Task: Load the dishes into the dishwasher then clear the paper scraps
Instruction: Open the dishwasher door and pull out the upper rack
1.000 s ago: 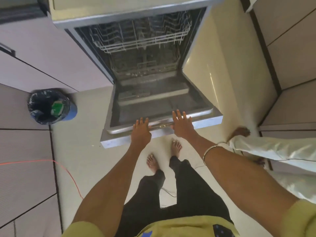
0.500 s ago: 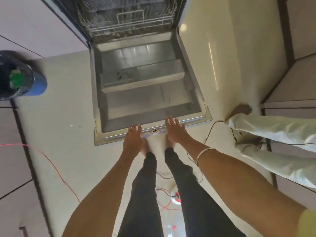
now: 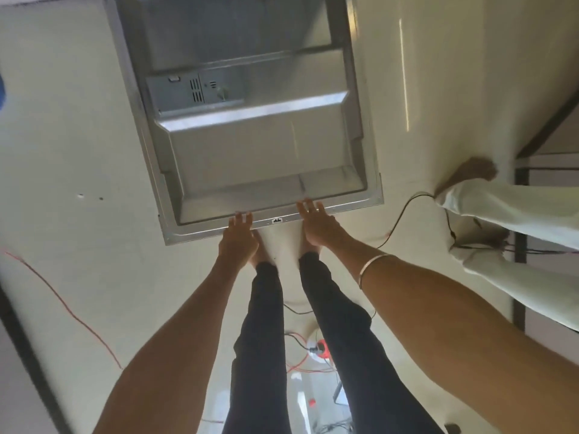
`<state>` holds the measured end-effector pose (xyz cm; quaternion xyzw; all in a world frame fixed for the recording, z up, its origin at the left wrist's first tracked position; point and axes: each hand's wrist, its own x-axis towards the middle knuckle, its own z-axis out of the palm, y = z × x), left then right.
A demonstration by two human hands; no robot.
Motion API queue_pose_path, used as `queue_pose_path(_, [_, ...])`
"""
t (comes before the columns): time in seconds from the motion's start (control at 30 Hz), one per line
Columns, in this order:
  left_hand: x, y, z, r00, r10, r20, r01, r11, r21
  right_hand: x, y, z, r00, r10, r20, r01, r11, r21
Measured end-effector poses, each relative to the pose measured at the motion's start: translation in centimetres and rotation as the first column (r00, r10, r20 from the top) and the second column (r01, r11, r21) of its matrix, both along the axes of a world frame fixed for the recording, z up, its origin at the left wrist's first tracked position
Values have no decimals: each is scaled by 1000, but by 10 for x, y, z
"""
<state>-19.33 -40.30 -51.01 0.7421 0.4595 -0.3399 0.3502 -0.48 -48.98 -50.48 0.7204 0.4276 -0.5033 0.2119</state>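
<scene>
The dishwasher door point(image 3: 250, 145) lies folded down almost flat in front of me, its grey steel inner side facing up, with the detergent dispenser point(image 3: 200, 92) near its far part. My left hand point(image 3: 238, 239) and my right hand point(image 3: 316, 223) both hold the door's near top edge, fingers laid over the rim on either side of the latch. The racks are out of view above the frame. No dishes or paper scraps show.
My bare feet stand right under the door's near edge. Another person in white trousers point(image 3: 501, 214) stands to the right by a cabinet. A red wire point(image 3: 62, 302) and a black cable point(image 3: 404, 211) trail over the cream floor; a red plug point(image 3: 321, 352) lies behind my legs.
The door has swung further down with both hands on its edge. My view has tipped downward, so the racks and the blue bin have slid out of sight.
</scene>
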Motion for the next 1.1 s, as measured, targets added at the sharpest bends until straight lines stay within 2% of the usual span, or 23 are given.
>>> queue_pose_path(0.17, [-3,5,-35,999,7,-35,-11,996,-94,0,8,-32,999,-34,-43,32,997,-64])
queue_pose_path(0.3, [0,12,-32,999,-1,-49,-5,991,-134,1,11,-30,994,-50,-95,40,993,-113])
queue_pose_path(0.47, [9,44,-12,992,118,-36,-121,983,-140,3,19,-7,988,-154,-7,154,988,-15])
queue_pose_path(0.6, [26,84,14,981,177,84,-178,984,-5,16,55,18,968,-247,33,240,959,153])
queue_pose_path(0.77, [64,153,51,954,145,262,-205,954,219,59,132,52,969,-205,138,144,922,360])
queue_pose_path(0.97, [110,245,97,923,-20,384,-181,858,480,113,239,107,961,-212,177,74,814,576])
queue_pose_path(1.1, [138,308,139,880,-64,470,-262,761,594,148,317,153,964,-154,216,-40,721,692])
